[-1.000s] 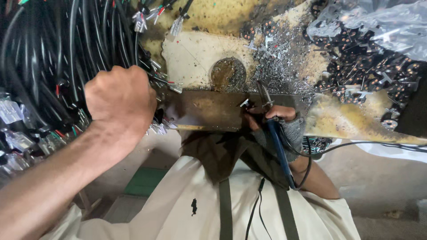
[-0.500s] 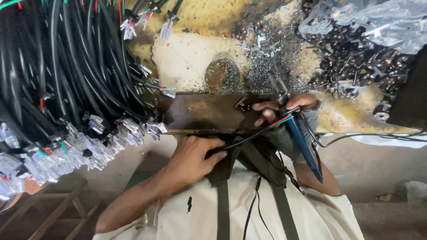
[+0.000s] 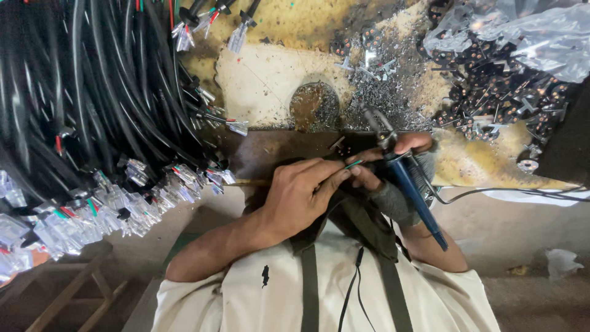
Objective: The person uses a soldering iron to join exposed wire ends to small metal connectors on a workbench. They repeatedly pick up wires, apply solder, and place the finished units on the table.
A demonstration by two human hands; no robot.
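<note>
Head view. The left hand (image 3: 301, 197), at centre, pinches a thin green-tipped wire (image 3: 353, 164) between thumb and fingertips. At three o'clock from it, the right hand (image 3: 393, 169), half covered by a grey fingerless glove, is closed around a blue-handled soldering iron (image 3: 413, 190), whose tip is hard to make out against the metal scraps (image 3: 381, 92). The wire end lies between both hands, above a brown metal plate (image 3: 276, 150). At nine o'clock, black cables (image 3: 80, 104) run out of frame.
</note>
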